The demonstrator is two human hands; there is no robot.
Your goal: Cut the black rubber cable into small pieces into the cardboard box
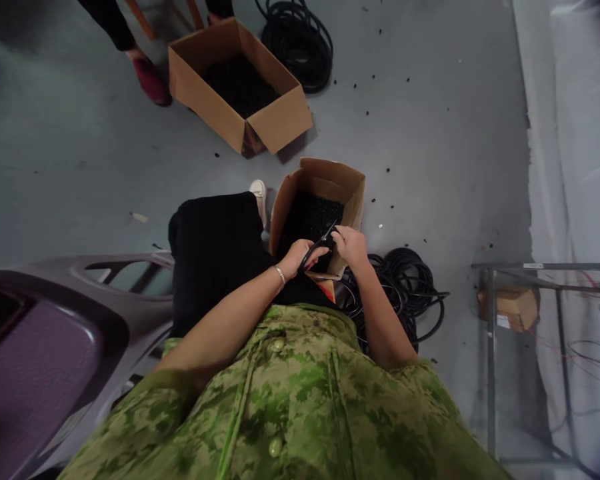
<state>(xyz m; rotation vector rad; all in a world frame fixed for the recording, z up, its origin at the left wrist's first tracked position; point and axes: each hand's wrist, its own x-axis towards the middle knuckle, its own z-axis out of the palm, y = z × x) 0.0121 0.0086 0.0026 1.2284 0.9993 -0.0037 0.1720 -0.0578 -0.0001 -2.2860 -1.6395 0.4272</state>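
Seemingly partway: black bits [316, 210] lie in the central box [354, 190], cable [414, 272] remains coiled right of centre; left hand [295, 259] grips scissors [307, 255], right hand [351, 245] unclear whether closed.

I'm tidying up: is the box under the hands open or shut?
Open: black bits show inside the box, through its uncovered top.

Box [354, 207] open above, walls [282, 208] around, black coils [414, 283] alongside
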